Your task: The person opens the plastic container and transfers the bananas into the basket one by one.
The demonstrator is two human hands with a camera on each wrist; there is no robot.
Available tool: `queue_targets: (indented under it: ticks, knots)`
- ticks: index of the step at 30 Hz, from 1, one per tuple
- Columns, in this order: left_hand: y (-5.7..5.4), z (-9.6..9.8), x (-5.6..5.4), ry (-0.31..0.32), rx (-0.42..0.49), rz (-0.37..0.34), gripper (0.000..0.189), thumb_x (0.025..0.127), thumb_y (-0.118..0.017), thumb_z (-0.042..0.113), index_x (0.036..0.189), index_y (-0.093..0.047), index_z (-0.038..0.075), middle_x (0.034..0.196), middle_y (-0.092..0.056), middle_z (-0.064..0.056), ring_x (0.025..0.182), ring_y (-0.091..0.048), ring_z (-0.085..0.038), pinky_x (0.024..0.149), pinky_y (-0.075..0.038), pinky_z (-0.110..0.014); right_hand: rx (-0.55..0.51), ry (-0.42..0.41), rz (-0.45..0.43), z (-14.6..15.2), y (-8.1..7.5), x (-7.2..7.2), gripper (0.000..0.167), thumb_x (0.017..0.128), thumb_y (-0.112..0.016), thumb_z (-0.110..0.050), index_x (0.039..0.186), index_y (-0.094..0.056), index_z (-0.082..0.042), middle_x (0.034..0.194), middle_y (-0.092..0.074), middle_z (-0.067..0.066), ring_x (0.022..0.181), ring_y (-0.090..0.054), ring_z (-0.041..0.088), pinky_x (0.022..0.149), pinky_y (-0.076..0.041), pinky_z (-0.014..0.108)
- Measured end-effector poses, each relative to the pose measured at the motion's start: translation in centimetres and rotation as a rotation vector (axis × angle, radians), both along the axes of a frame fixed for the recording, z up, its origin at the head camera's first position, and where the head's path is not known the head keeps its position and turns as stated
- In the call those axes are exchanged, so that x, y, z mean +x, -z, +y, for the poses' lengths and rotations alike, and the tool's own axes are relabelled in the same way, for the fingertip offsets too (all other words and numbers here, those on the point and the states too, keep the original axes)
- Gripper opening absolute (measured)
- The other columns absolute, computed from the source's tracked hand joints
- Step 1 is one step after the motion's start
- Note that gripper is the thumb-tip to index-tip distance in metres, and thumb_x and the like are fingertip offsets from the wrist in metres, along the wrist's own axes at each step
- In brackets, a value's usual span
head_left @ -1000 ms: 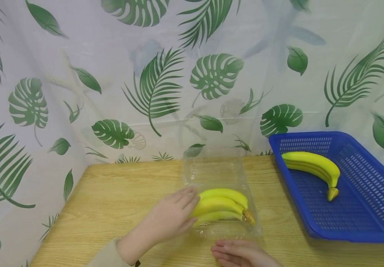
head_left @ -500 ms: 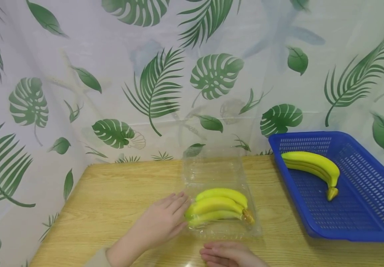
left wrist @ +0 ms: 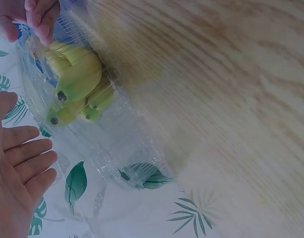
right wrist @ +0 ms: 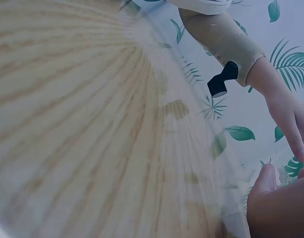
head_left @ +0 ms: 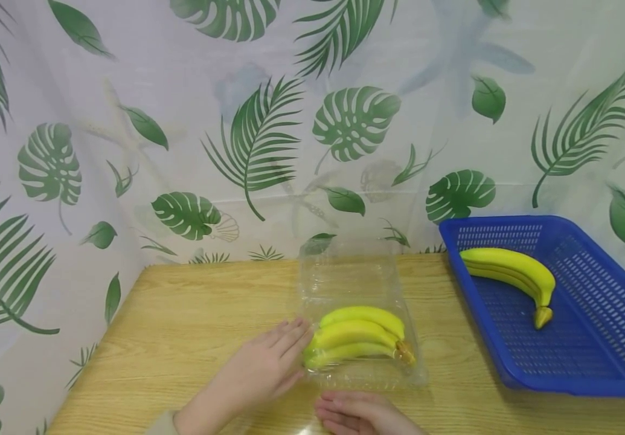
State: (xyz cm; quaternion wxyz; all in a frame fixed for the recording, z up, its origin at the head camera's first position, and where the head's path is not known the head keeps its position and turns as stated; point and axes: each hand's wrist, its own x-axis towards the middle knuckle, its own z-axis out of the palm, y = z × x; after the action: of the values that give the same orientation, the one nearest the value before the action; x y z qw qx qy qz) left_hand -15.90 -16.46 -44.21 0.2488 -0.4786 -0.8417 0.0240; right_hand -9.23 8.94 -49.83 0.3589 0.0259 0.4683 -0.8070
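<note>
A bunch of yellow bananas (head_left: pixel 352 338) lies in the base of a clear plastic clamshell box (head_left: pixel 347 281), whose lid is folded back toward the wall. Just left of the box, my left hand (head_left: pixel 258 371) has its fingers extended, fingertips right at the box's side. My right hand (head_left: pixel 363 414) is near the box's front edge, palm turned inward and fingers relaxed, holding nothing. Seen from the left wrist, the dark-tipped ends of the bananas (left wrist: pixel 80 82) show through the box wall, beyond the spread fingers of my left hand (left wrist: pixel 28 171).
To the right, a blue perforated basket (head_left: pixel 494 347) holds another bunch of bananas (head_left: pixel 513 269). A wooden table (head_left: pixel 198 314) bears everything. Behind it hangs a white sheet (head_left: pixel 269 54) printed with green leaves.
My left hand has drawn back left from the bananas' end to the box's side. My right hand has slid left along the front. The bananas and box stay in place.
</note>
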Motion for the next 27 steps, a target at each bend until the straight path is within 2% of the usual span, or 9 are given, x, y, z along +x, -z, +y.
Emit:
queue_targets:
  ticks: [4, 10, 15, 27]
  knots:
    - [0.4, -0.1, 0.0, 0.004, -0.010, -0.006, 0.068, 0.096, -0.075, 0.043, 0.148, -0.059, 0.003, 0.151, -0.063, -0.014, 0.138, -0.064, -0.026, 0.115, -0.055, -0.038, -0.048, -0.014, 0.012, -0.2, 0.1, -0.2, 0.060, 0.107, -0.064, -0.019, 0.151, -0.042, 0.017, 0.142, -0.067, 0.022, 0.129, -0.069, 0.024, 0.114, -0.056, 0.032]
    - [0.6, -0.2, 0.2, 0.010, -0.027, -0.023, 0.065, 0.097, -0.075, 0.042, 0.147, -0.060, 0.003, 0.152, -0.062, -0.015, 0.140, -0.062, -0.026, 0.117, -0.054, -0.038, -0.087, 0.007, -0.031, -0.8, -0.1, -0.5, 0.059, 0.108, -0.061, -0.016, 0.153, -0.039, 0.016, 0.137, -0.071, 0.017, 0.124, -0.071, 0.019, 0.114, -0.056, 0.031]
    - [0.7, -0.3, 0.3, 0.005, -0.016, -0.034, 0.065, 0.096, -0.077, 0.041, 0.147, -0.060, 0.003, 0.152, -0.062, -0.014, 0.140, -0.062, -0.026, 0.116, -0.054, -0.038, -0.109, 0.021, -0.045, -1.4, -0.4, -0.7, 0.061, 0.109, -0.059, -0.015, 0.156, -0.035, 0.015, 0.140, -0.069, 0.018, 0.128, -0.070, 0.019, 0.117, -0.053, 0.033]
    - [0.8, -0.1, -0.2, 0.029, -0.001, -0.002, 0.062, 0.089, -0.084, 0.030, 0.142, -0.064, 0.005, 0.148, -0.066, -0.012, 0.137, -0.065, -0.024, 0.115, -0.055, -0.035, -0.125, 0.067, -0.035, -2.2, -0.6, -0.7, 0.059, 0.109, -0.059, -0.013, 0.154, -0.036, 0.018, 0.139, -0.069, 0.021, 0.129, -0.070, 0.023, 0.114, -0.055, 0.032]
